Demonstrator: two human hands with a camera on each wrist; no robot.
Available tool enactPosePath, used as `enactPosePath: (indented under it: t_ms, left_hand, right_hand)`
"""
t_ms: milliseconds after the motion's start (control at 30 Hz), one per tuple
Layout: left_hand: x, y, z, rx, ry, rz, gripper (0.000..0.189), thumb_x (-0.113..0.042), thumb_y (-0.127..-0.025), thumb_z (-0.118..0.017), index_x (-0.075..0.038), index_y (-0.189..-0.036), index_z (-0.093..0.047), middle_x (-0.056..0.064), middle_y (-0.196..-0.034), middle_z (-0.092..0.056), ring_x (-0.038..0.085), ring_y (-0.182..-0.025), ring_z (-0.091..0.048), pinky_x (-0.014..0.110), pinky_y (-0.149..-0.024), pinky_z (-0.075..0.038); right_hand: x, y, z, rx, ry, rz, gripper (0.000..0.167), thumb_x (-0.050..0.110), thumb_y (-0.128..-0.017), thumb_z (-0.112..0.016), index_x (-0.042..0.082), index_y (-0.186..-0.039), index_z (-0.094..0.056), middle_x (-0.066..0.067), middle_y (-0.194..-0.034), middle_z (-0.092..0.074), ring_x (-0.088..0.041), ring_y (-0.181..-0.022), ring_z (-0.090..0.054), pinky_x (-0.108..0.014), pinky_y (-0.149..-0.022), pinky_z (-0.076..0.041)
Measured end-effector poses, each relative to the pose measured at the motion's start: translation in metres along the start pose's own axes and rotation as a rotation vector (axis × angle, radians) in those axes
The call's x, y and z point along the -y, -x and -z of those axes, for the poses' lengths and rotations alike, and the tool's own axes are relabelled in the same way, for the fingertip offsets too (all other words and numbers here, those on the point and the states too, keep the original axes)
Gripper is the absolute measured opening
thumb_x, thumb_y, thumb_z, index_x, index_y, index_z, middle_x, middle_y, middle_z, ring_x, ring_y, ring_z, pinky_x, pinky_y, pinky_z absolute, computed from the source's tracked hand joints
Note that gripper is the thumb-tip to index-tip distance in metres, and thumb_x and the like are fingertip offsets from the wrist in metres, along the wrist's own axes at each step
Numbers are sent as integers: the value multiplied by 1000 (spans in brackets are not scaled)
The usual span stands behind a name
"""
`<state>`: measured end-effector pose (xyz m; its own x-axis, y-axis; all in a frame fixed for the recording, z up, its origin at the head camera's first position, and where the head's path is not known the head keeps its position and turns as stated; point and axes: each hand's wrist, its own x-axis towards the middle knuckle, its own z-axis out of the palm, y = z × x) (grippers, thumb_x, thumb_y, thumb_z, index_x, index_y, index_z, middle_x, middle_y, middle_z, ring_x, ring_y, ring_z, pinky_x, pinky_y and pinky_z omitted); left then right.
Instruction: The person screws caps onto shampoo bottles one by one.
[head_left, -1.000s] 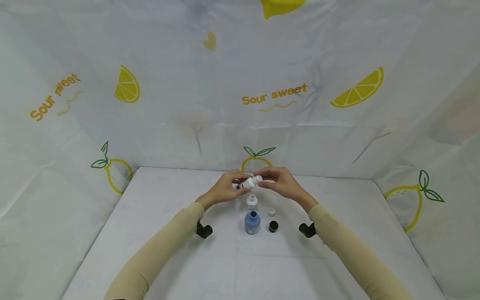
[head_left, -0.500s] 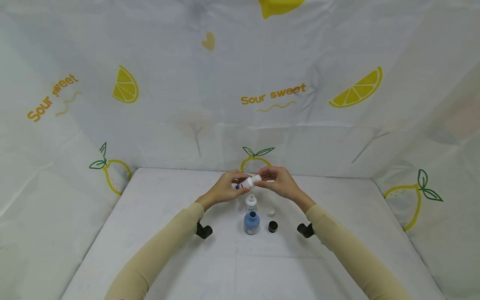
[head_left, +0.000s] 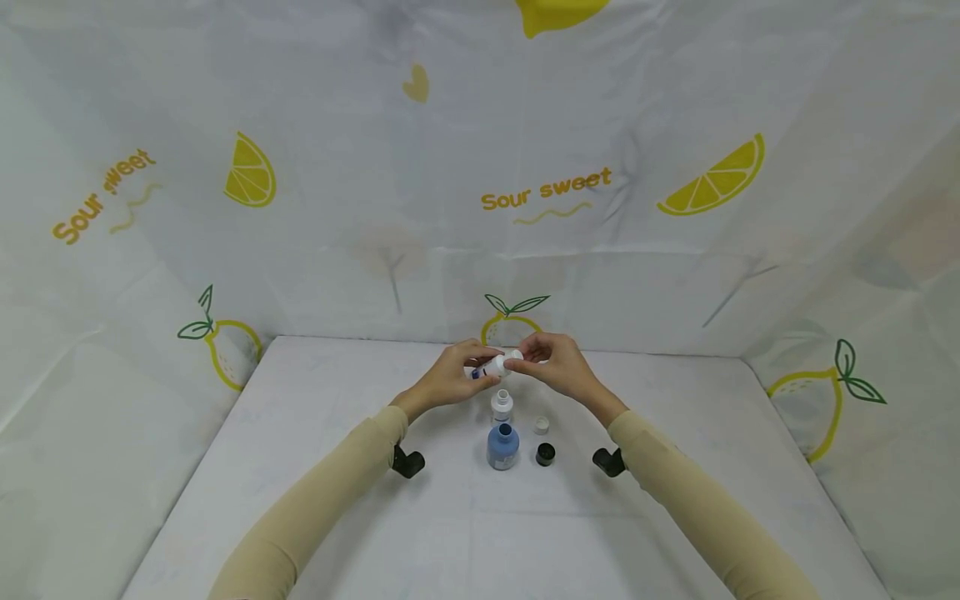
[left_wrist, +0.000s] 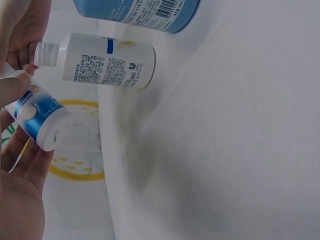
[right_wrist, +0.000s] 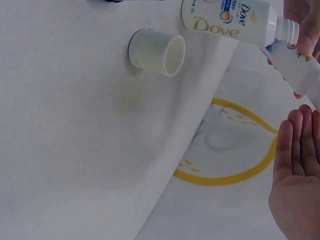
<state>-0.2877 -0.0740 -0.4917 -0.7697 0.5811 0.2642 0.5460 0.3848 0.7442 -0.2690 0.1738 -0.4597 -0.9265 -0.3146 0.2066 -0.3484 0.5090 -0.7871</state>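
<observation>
My left hand (head_left: pixel 447 375) grips a small white-and-blue bottle (left_wrist: pixel 37 117), held tilted above the table with its top toward the right. My right hand (head_left: pixel 561 364) pinches the bottle's white cap (head_left: pixel 514 356) between thumb and fingers. In the right wrist view the right hand's fingers lie along the cap end, partly cut off by the frame. Just below the hands stands an uncapped white Dove bottle (head_left: pixel 502 406) with a bare threaded neck. Nearer to me is an uncapped blue bottle (head_left: pixel 503 448) with a dark mouth.
A loose white cap (right_wrist: pixel 156 52) rests on the white table (head_left: pixel 420 542), right of the bottles. Close by lies a black cap (head_left: pixel 545 454). Behind the table hangs a white cloth with lemon prints (head_left: pixel 251 169). Black wrist devices (head_left: pixel 408 461) jut inward from both sleeves.
The right hand has shifted slightly left, and its thumb now reaches farther over the white cap. The left hand and the standing bottles stay nearly where they were.
</observation>
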Motion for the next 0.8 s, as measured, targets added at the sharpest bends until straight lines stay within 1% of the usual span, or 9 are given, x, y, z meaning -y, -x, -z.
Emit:
enactPosePath:
  t_ms: [267,500,700,800]
  left_hand:
    - [0,1,0,-4,-6,-11,42,-15,-97,-83,-4,-136,-73,13,-121,-72,27,-114,-71,41,-105,-65]
    - [-1,1,2,-5,1,-2,44,-15,-97,-83,-2,-137,-72,14,-122,-72,29,-117,-72,40,-106,-65]
    - [0,0,2,1,-13,-11,44,-15,-97,-83,-1,-138,-72,16,-123,-73,30,-117,-72,40,-105,-65]
    - [1,1,2,1,-15,-17,44,-15,-97,-82,-1,-137,-72,17,-123,-73,31,-117,-72,40,-104,-66]
  right_hand:
    - [3,1,-1,-15,14,-10,25,27,-93,-88,8,-98,-74,-9,-96,-76,-17,-90,-73,-25,-82,-61]
    - [4,1,-4,-27,18,-25,27,29,-93,-88,7,-100,-74,-10,-98,-77,-20,-92,-74,-30,-84,-62]
    - [5,2,-5,-23,13,-33,28,29,-93,-88,6,-103,-75,-10,-99,-77,-19,-93,-74,-27,-85,-62]
    - [5,2,-6,-17,9,-46,30,29,-93,-88,5,-105,-75,-11,-101,-77,-21,-94,-74,-31,-87,-64]
